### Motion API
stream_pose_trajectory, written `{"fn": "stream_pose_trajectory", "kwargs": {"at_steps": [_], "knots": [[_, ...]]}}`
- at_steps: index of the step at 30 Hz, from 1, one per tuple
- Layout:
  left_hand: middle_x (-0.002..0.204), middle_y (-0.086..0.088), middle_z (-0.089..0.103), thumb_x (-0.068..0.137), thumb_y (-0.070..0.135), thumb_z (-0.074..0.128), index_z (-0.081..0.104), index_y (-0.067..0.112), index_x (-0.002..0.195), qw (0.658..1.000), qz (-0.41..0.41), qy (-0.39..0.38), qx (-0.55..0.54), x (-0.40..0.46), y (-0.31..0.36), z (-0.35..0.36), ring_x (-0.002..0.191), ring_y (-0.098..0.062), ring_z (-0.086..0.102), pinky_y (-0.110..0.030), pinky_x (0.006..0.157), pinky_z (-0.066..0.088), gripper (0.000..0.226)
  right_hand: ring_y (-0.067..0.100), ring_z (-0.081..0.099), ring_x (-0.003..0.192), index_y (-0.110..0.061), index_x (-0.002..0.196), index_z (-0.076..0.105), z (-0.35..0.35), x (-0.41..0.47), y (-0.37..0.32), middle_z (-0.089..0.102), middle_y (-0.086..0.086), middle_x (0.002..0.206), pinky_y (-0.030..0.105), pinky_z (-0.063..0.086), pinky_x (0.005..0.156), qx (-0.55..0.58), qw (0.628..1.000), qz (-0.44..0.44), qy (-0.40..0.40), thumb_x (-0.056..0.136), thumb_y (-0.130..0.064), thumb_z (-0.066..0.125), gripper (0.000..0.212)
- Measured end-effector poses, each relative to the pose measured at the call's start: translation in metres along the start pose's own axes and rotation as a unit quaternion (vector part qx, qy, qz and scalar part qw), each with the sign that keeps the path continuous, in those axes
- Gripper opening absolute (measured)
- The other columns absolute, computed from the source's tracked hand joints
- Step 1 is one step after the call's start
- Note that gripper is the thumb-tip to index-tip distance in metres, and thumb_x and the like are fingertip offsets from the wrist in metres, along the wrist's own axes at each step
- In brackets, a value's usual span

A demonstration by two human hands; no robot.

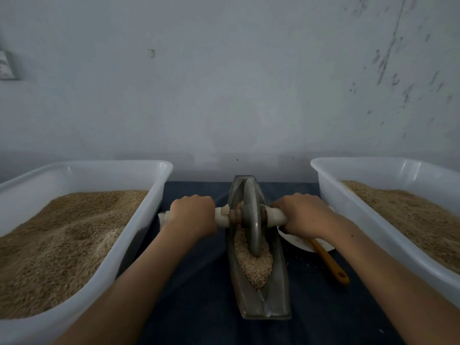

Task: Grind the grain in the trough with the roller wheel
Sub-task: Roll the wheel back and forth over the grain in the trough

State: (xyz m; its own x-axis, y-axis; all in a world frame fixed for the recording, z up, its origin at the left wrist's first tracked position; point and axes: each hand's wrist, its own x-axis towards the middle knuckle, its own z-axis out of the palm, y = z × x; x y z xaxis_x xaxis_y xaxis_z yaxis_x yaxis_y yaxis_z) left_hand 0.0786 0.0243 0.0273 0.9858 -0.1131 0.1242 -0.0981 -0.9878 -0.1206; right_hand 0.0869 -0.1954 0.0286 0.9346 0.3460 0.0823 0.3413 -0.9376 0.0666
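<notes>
dark cloth [199,282], pale scuffed wall [224,83]

Dark-clothed table [204,282] bears trough [278,302], two tubs [139,220] [331,195], perhaps a plate [298,242].

The boat-shaped grey metal trough [263,302] at six o'clock is showing a dull, slightly worn sheen, and the grey metal roller wheel [252,217] standing in it is looking smooth and matt, with rusty brown collars at its hub. The pale granular grain [254,266] is lying coarse and dry. The white cylindrical axle handle [275,216] is appearing smooth. The two white translucent plastic tubs [139,192], at nine and three o'clock, are gleaming glossy. The dark blue cloth [199,270] underneath is looking matt and finely woven.
</notes>
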Motion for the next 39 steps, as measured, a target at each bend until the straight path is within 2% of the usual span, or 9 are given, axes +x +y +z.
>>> {"fn": "stream_pose_trajectory", "kwargs": {"at_steps": [4, 8, 13, 19, 23, 28, 31, 34, 39], "knots": [[0.09, 0.001, 0.06, 0.087, 0.025, 0.058, 0.057, 0.018, 0.1, 0.998, -0.011, 0.054, -0.016, 0.001, 0.0, 0.005, 0.084, -0.018, 0.058, -0.029, 0.07, 0.04, 0.015, 0.022, 0.061, 0.087, -0.028, 0.098, 0.054, 0.012, 0.004, -0.002, 0.065, -0.002, 0.095, 0.031, 0.035, 0.064, -0.021, 0.993, 0.018, 0.111, 0.088, -0.022, 0.054, 0.011], [0.096, 0.0, 0.062, 0.089, 0.028, 0.056, 0.054, 0.02, 0.102, 0.995, 0.005, 0.097, -0.021, 0.001, 0.001, 0.008, 0.087, -0.018, 0.059, -0.029, 0.07, 0.04, 0.015, 0.024, 0.062, 0.087, -0.024, 0.102, 0.05, 0.021, 0.005, -0.004, 0.065, -0.001, 0.094, 0.031, 0.03, 0.062, -0.042, 0.983, 0.032, 0.177, 0.089, -0.02, 0.052, 0.013], [0.095, -0.001, 0.062, 0.088, 0.028, 0.057, 0.057, 0.018, 0.101, 0.998, 0.017, 0.057, -0.024, 0.003, -0.003, 0.008, 0.084, -0.017, 0.058, -0.028, 0.072, 0.043, 0.017, 0.021, 0.06, 0.087, -0.026, 0.096, 0.052, 0.008, 0.003, -0.003, 0.063, -0.001, 0.097, 0.031, 0.035, 0.066, -0.037, 0.994, 0.012, 0.105, 0.088, -0.019, 0.055, 0.012], [0.076, 0.005, 0.05, 0.081, 0.031, 0.065, 0.058, 0.016, 0.102, 0.998, 0.042, -0.05, -0.021, 0.007, -0.008, -0.001, 0.077, -0.016, 0.054, -0.029, 0.074, 0.047, 0.026, 0.016, 0.06, 0.086, -0.024, 0.113, 0.06, -0.009, -0.001, -0.003, 0.064, 0.0, 0.1, 0.025, 0.036, 0.057, -0.035, 0.999, -0.002, -0.04, 0.084, -0.023, 0.062, 0.029], [0.077, 0.004, 0.053, 0.083, 0.03, 0.063, 0.058, 0.016, 0.1, 0.999, 0.031, -0.018, -0.016, 0.008, -0.007, 0.004, 0.077, -0.016, 0.056, -0.028, 0.07, 0.045, 0.022, 0.018, 0.06, 0.088, -0.026, 0.108, 0.059, -0.004, 0.003, -0.002, 0.064, -0.001, 0.1, 0.028, 0.037, 0.063, -0.028, 1.0, 0.011, 0.0, 0.084, -0.023, 0.061, 0.024], [0.093, 0.0, 0.062, 0.089, 0.03, 0.055, 0.054, 0.02, 0.1, 0.993, 0.015, 0.119, -0.011, 0.006, -0.004, 0.012, 0.081, -0.017, 0.057, -0.029, 0.067, 0.039, 0.016, 0.023, 0.061, 0.089, -0.026, 0.102, 0.051, 0.013, 0.006, -0.003, 0.064, -0.001, 0.097, 0.032, 0.035, 0.066, -0.033, 0.989, 0.029, 0.14, 0.09, -0.022, 0.053, 0.013], [0.093, 0.0, 0.062, 0.089, 0.03, 0.055, 0.054, 0.02, 0.1, 0.992, 0.014, 0.125, -0.018, 0.007, -0.005, 0.014, 0.079, -0.016, 0.056, -0.028, 0.068, 0.039, 0.015, 0.023, 0.061, 0.089, -0.025, 0.105, 0.05, 0.017, 0.007, -0.003, 0.064, -0.001, 0.097, 0.031, 0.032, 0.063, -0.049, 0.983, 0.026, 0.175, 0.091, -0.023, 0.051, 0.014], [0.086, 0.001, 0.059, 0.087, 0.03, 0.058, 0.057, 0.018, 0.098, 0.997, 0.016, 0.071, -0.018, 0.008, -0.006, 0.013, 0.079, -0.016, 0.057, -0.028, 0.069, 0.042, 0.016, 0.023, 0.061, 0.09, -0.025, 0.1, 0.051, 0.013, 0.006, -0.003, 0.063, 0.0, 0.097, 0.031, 0.032, 0.065, -0.054, 0.988, 0.015, 0.146, 0.089, -0.022, 0.053, 0.011], [0.068, 0.006, 0.045, 0.082, 0.03, 0.062, 0.05, 0.019, 0.085, 0.999, 0.031, -0.012, -0.019, 0.009, -0.008, 0.006, 0.071, -0.014, 0.051, -0.028, 0.067, 0.042, 0.017, 0.019, 0.06, 0.088, -0.026, 0.103, 0.059, -0.004, 0.003, 0.0, 0.062, -0.001, 0.097, 0.029, 0.037, 0.066, -0.027, 0.999, 0.008, 0.014, 0.085, -0.021, 0.059, 0.019]]}}
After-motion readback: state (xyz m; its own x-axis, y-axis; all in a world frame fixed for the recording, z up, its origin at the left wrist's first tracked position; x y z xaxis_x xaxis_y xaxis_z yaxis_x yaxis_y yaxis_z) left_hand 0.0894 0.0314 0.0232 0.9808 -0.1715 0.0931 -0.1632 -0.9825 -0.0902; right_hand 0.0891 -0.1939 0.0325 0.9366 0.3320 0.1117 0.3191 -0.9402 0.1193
